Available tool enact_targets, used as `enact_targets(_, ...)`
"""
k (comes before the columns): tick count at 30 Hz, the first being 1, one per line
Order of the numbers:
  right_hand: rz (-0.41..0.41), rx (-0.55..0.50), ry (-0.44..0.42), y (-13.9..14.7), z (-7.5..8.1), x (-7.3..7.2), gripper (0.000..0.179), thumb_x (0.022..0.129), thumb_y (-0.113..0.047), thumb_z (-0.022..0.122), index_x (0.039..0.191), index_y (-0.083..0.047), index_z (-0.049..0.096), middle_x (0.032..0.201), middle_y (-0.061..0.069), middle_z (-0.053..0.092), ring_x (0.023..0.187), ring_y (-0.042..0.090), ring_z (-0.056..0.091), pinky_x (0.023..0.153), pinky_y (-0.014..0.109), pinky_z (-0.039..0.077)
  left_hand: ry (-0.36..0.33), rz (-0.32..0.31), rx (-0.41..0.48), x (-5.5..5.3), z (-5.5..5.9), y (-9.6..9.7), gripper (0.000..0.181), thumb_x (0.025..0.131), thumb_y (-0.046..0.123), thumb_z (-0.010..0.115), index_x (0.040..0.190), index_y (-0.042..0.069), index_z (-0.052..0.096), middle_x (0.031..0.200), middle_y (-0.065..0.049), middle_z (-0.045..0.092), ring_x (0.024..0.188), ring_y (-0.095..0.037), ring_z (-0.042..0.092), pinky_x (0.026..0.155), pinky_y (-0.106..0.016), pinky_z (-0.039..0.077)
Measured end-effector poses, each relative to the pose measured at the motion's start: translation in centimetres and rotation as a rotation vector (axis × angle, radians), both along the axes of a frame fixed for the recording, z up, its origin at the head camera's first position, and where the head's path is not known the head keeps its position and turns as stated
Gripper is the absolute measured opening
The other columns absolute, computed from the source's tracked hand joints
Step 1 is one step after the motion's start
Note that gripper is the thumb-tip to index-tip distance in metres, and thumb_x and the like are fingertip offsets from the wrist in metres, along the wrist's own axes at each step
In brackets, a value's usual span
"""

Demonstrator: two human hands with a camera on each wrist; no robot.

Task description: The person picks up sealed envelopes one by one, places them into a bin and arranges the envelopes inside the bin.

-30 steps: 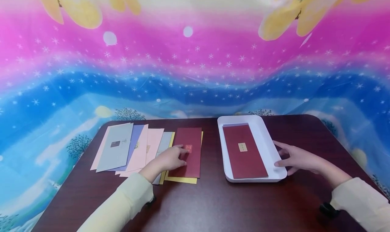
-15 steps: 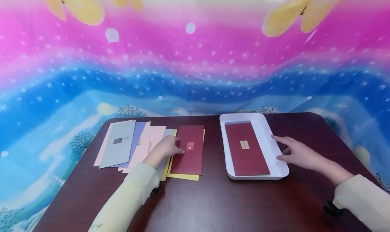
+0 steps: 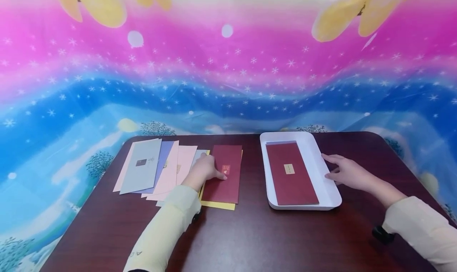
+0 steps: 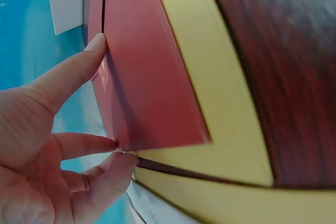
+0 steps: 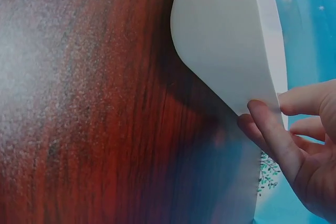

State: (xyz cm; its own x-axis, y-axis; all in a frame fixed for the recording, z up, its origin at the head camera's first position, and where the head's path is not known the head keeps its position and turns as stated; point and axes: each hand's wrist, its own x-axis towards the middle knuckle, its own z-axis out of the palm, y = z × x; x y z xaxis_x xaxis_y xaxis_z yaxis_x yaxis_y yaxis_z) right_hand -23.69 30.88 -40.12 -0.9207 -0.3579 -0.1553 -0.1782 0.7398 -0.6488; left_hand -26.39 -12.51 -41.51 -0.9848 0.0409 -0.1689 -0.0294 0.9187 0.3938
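Note:
My left hand (image 3: pixel 205 169) is over the left side of a dark red envelope (image 3: pixel 232 157) with a small red seal. In the left wrist view, its thumb (image 4: pixel 95 45) lies on the red face, while the other fingertips are right at the envelope's edge, beside a yellow envelope (image 4: pixel 231 103) underneath. My right hand (image 3: pixel 350 174) is at the right side of a white tray (image 3: pixel 323 172). The right wrist view has its extended fingers (image 5: pixel 268 121) touching the tray's wall and rim. Another dark red envelope (image 3: pixel 290 184) with a cream label lies in the tray, over a bluish one.
Left of the left hand lie overlapping envelopes: a grey-green one (image 3: pixel 139 168), a purple one (image 3: pixel 165 149) and pink ones (image 3: pixel 185 155). All rest on a dark brown table (image 3: pixel 250 240). A printed curtain (image 3: pixel 228 85) hangs behind its far edge.
The left hand has drawn back from the red envelope's middle to its left edge, with the thumb now on its face. The right hand stays at the tray. The head view has shifted slightly.

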Motion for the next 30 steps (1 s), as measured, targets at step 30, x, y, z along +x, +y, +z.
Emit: enact_targets(30, 0.006, -0.002, -0.047, -0.1, 0.3, -0.2, 0.073, 0.094, 0.002, 0.068, 0.151, 0.019, 0.026, 0.145, 0.051, 0.028, 0.090, 0.034, 0.073, 0.071, 0.042, 0.061, -0.059, 0.004, -0.079, 0.0, 0.1, 1.7, 0.100, 0.065, 0.044, 0.098, 0.138, -0.008, 0.053, 0.129, -0.025, 0.048, 0.117, -0.040, 0.051, 0.092, -0.046, 0.054)
